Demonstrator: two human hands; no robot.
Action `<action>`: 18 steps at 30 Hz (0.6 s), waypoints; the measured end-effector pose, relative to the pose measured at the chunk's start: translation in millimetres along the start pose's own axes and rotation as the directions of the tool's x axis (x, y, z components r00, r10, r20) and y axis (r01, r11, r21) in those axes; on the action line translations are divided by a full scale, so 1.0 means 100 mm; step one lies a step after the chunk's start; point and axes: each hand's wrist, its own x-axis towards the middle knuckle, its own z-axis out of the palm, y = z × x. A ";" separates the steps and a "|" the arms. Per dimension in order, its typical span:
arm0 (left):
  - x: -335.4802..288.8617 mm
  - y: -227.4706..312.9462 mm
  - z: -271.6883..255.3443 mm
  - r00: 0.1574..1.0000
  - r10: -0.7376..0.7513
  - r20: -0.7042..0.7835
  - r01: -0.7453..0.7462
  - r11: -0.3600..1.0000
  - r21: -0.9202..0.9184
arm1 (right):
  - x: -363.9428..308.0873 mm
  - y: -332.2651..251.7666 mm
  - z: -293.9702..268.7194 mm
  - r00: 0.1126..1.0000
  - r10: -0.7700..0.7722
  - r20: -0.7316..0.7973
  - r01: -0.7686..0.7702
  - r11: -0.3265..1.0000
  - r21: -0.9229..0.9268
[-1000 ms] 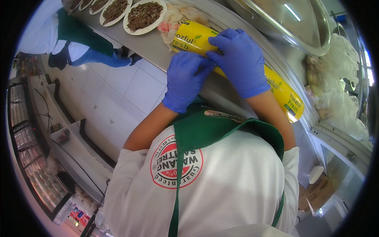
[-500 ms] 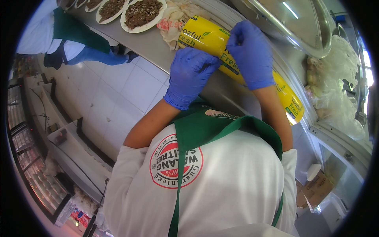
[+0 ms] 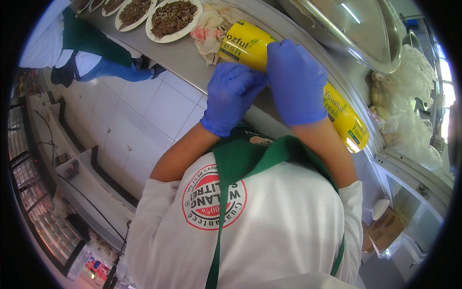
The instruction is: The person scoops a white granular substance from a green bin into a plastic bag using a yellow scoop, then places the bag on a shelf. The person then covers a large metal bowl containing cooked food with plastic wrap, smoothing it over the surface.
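Note:
A long yellow roll, which looks like plastic wrap in its printed packaging, lies slantwise along the steel counter in front of me. My left hand, in a blue glove, is closed in a pinch at the roll's near edge. Beside it, my right hand, gloved alike, lies across the middle of the roll with its fingers bent, hiding that stretch. The fingertips of both hands come close together. What they pinch, if anything, cannot be made out.
Plates of dark sliced meat, the nearest one paper-white, line the counter at far left. A crumpled cloth touches the roll's left end. Metal trays and clear plastic bags are at right. Another person stands at upper left.
My right hand has come down and left over the roll, closer to my left hand, covering more of the middle. My left hand has shifted only slightly.

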 end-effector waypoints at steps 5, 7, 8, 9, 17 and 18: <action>0.04 -0.08 0.08 1.000 0.023 -0.009 -0.023 0.999 -0.049 | 0.16 0.21 0.25 0.995 0.086 -0.059 -0.074 0.980 0.184; 0.05 -0.10 0.09 1.000 -0.002 -0.008 0.002 0.996 -0.091 | 0.16 0.37 0.30 0.988 0.155 0.004 -0.142 0.892 0.430; 0.06 -0.09 0.09 1.000 -0.014 -0.015 0.012 0.995 -0.103 | 0.15 0.42 0.31 0.982 0.182 0.043 -0.176 0.822 0.542; 0.08 -0.07 0.08 0.999 -0.026 -0.021 0.023 0.993 -0.116 | 0.15 0.46 0.29 0.982 0.177 0.065 -0.182 0.802 0.569; 0.05 -0.05 0.08 0.998 -0.044 -0.034 0.041 0.995 -0.089 | 0.09 0.25 0.08 0.998 -0.044 -0.055 0.061 0.932 0.358; 0.06 -0.04 0.07 0.999 -0.044 -0.031 0.041 0.996 -0.079 | 0.10 0.21 0.09 0.998 -0.035 -0.051 0.048 0.954 0.296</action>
